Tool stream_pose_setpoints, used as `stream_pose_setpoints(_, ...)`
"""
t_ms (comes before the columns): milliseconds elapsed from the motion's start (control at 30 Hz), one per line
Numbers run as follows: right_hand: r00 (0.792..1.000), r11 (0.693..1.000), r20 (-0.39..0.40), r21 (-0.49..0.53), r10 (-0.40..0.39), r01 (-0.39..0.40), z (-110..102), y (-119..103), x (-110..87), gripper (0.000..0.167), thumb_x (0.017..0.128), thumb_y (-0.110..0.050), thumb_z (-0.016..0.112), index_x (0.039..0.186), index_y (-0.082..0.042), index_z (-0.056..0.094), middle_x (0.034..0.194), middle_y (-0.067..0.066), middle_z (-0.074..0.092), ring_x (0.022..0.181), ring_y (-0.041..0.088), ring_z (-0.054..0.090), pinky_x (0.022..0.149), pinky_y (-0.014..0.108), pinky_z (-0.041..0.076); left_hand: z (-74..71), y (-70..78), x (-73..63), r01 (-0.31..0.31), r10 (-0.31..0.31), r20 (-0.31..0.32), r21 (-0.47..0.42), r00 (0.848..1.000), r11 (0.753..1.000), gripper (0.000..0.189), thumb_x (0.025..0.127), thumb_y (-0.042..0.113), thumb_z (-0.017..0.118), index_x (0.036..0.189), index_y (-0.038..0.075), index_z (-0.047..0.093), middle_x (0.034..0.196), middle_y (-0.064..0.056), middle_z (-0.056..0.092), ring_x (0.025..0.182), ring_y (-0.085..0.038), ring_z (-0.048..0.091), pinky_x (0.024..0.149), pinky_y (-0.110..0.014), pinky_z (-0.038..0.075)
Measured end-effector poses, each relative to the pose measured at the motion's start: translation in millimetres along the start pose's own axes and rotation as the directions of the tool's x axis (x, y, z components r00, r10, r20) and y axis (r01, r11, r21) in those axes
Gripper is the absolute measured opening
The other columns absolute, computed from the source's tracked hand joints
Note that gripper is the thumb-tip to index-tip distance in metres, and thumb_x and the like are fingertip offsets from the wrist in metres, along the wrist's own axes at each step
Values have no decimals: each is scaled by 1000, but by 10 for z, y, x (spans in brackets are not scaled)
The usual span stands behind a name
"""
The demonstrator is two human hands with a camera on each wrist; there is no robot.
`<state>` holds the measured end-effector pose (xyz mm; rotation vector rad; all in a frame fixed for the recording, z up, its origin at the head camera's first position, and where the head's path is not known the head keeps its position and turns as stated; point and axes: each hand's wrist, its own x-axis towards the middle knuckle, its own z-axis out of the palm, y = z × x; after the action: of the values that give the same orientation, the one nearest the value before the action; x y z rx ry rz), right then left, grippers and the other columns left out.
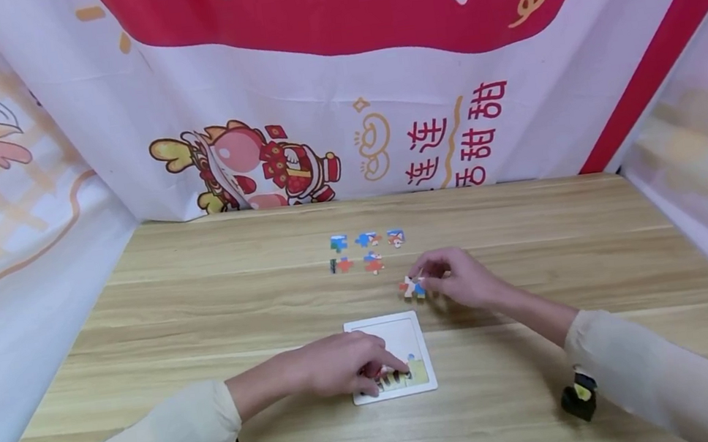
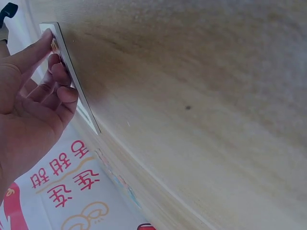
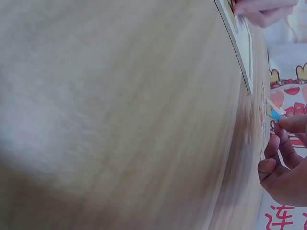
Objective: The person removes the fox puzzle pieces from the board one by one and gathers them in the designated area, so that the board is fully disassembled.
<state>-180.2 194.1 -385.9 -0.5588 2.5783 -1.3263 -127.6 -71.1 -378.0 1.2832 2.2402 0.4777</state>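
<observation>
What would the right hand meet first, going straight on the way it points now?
Likely the lower row's right loose puzzle piece, beyond the held piece; how high the right hand is above the table is unclear, so it might pass over.

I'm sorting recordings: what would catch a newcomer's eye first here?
Probably the red and white cloth backdrop behind the light wooden table. Then, on the table, the left hand rests on a square white puzzle tray, and beyond it the right hand pinches a small white and blue jigsaw piece.

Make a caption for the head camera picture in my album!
One right hand pinches a puzzle piece while the left hand touches the white puzzle tray.
</observation>
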Motion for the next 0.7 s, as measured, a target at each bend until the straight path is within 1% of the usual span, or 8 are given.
stream_pose_setpoints(100,1000,1000,-9,4,5,-5,-20,13,63,14,98,1,66,109,-3,74,93,9,68,86,23,60,77,32,51,-3,0,2,-7,7,-6,-5,1000,1000,44,91,13,80,135,15,71,79,11,52,74,-2,48,70,-18,41)
stream_pose_setpoints(233,1000,1000,-22,11,16,-15,-46,22,143,15,97,1,67,110,-1,73,93,12,68,85,24,61,74,30,51,-6,2,1,-12,12,-15,-8,1000,1000,44,90,12,80,133,14,72,78,11,52,74,-1,48,69,-18,41)
stream_pose_setpoints(367,999,1000,-38,-7,29,-29,-78,54,223,13,97,0,66,110,-1,72,94,13,68,85,25,61,74,31,51,-7,-3,10,-17,17,-16,-18,1000,1000,42,90,11,81,132,14,72,77,12,51,72,-1,47,68,-17,40)
stream_pose_setpoints(567,996,997,-57,-35,70,-72,-93,75,334,13,99,-2,66,110,-4,73,96,12,68,87,23,59,76,32,50,-11,-27,21,-44,44,-9,-45,999,998,41,90,9,80,130,11,73,77,11,51,72,-1,47,69,-16,41)
stream_pose_setpoints(700,996,996,-53,-54,74,-77,-78,95,411,13,99,-2,66,110,-3,73,97,12,68,85,22,58,74,30,49,-25,-32,22,-49,49,3,-59,999,997,40,91,7,80,130,10,73,77,11,51,72,-1,47,69,-16,41)
